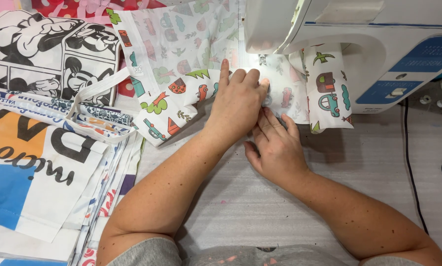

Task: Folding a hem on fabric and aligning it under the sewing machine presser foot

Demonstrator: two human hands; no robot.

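Head view, looking down: my left hand (238,101) lies flat and open on the printed white fabric (181,54), fingers stretched toward the sewing machine (359,44), pressing the cloth down just in front of the lit spot under the machine's head. My right hand (275,148) sits just below the left one, touching it, with its fingers curled loosely and the fingertips pinching the near edge of the same fabric; I cannot tell how firmly it grips. The fabric, patterned with little cars, trees and houses, runs from the left of the machine under its arm and hangs out again on the machine's right side. Left of the machine, well apart from my hands, a stack of printed bags (43,162) lies on the desk (359,167), with a black-and-white cartoon bag (43,54) above it. A black cable (409,148) trails down the desk below the machine's right end.
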